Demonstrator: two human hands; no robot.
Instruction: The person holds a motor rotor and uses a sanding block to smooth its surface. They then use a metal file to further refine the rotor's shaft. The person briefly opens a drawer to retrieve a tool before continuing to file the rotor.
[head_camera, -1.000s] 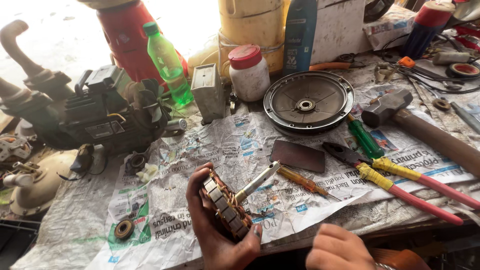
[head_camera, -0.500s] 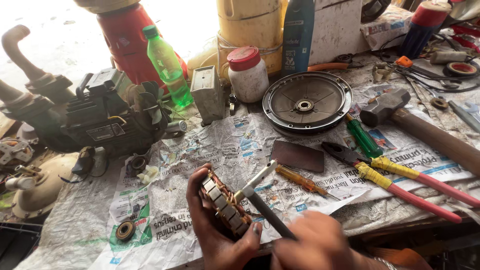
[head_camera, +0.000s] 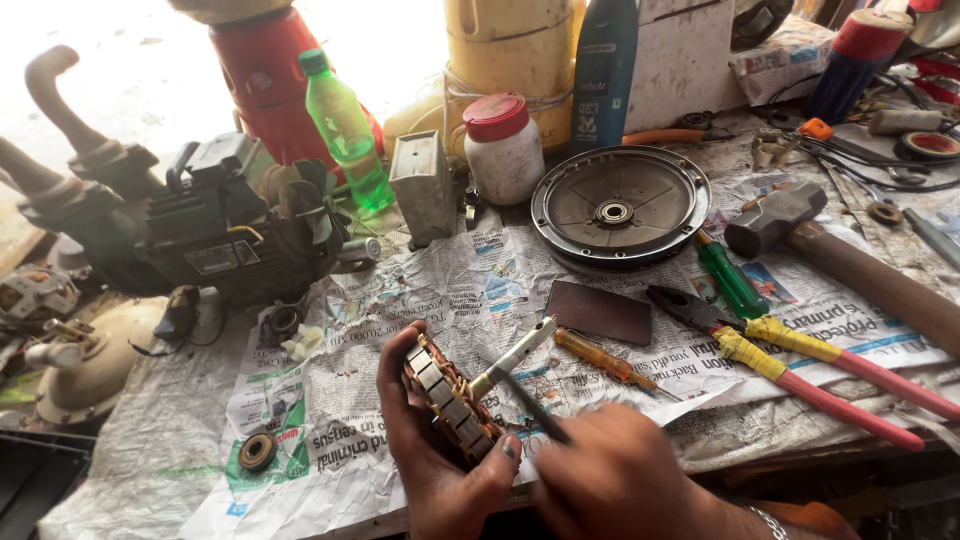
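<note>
L hand (head_camera: 440, 455) is clamped round the motor stator (head_camera: 452, 402) w/ its shaft (head_camera: 512, 357) jutting up-right of the grip, R hand (head_camera: 625, 480) pinches a thin dark tool (head_camera: 533, 407) onto the windings just beside it, so work looks mid-way—end cover (head_camera: 620, 208) already off, reassembly left.

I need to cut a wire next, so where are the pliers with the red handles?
In the head view the pliers lie on the newspaper at the right, between the green screwdriver and the hammer, jaws toward the dark flat plate.
</note>
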